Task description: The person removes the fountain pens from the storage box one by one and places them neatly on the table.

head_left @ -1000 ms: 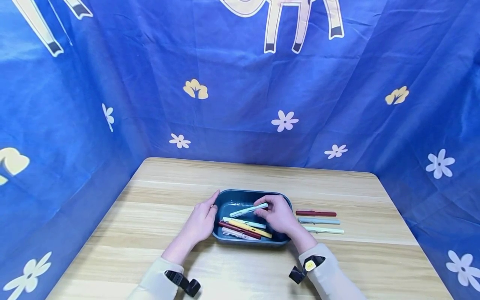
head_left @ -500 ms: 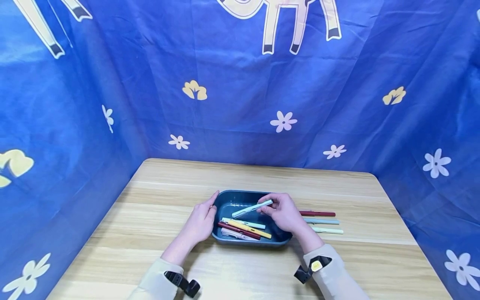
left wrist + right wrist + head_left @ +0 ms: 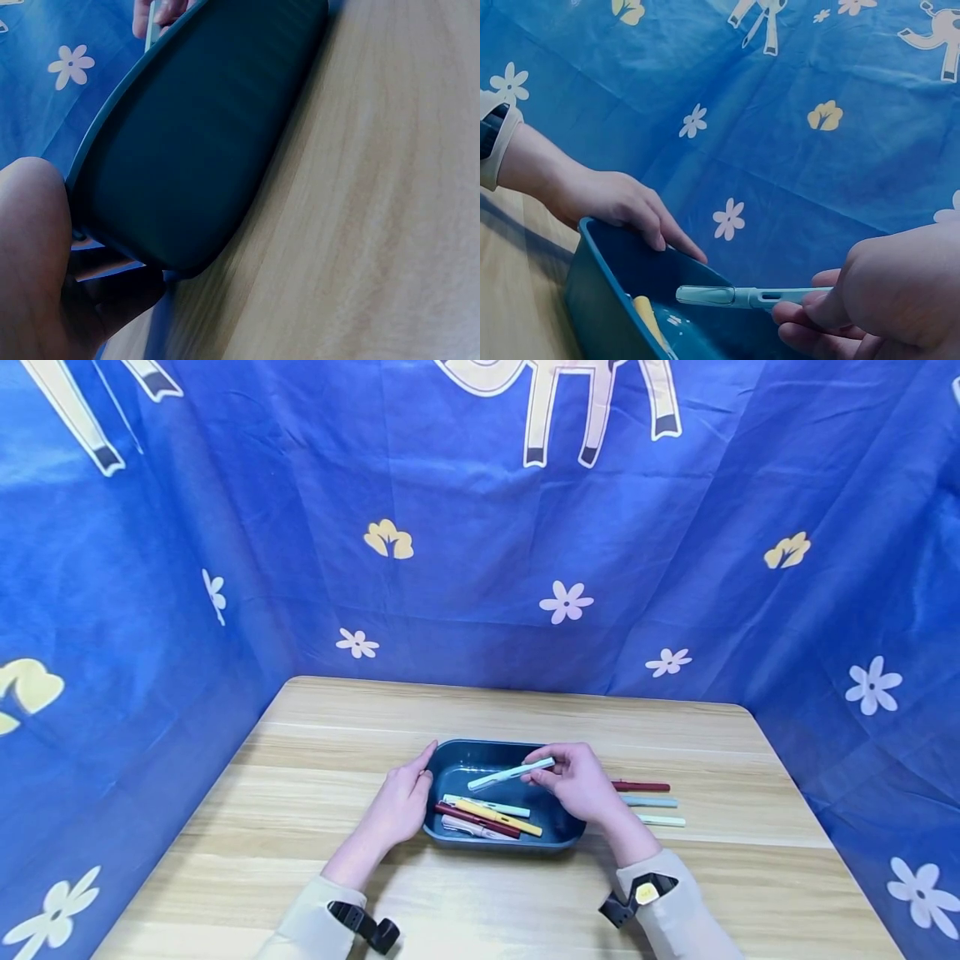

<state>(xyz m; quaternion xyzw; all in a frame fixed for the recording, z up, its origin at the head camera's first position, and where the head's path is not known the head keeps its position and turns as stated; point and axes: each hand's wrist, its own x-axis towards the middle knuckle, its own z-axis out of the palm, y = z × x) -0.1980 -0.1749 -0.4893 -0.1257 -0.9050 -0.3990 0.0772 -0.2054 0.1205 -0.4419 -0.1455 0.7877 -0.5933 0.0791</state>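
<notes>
A: How would you do this bit well?
B: Put a clock on the box point(image 3: 555, 818), twelve at its far wall. The right hand point(image 3: 581, 781), near two, pinches the pale aqua pen point(image 3: 502, 775), which slants above the box floor, low end toward ten. I'd pinch lightly and raise that low end before crossing any rim, or it could knock the wall.
A: And the left hand point(image 3: 397, 806)?
B: Gripping the end wall at nine, index finger stretched along the rim. That should stop the box sliding.
A: What's inside?
B: Four pens that I can see, bunched around seven: a pale green pen point(image 3: 502, 809), a yellow pen point(image 3: 502, 819) partly overlapping a dark red pen point(image 3: 477, 821), and a lilac pen point(image 3: 468, 827) closest to the near wall.
A: Outside?
B: Toward three, a maroon pen point(image 3: 645, 787), a blue pen point(image 3: 652, 801) and a light green pen point(image 3: 663, 820) lie in a row on the table point(image 3: 337, 777), left ends hidden behind the right hand and arm.
</notes>
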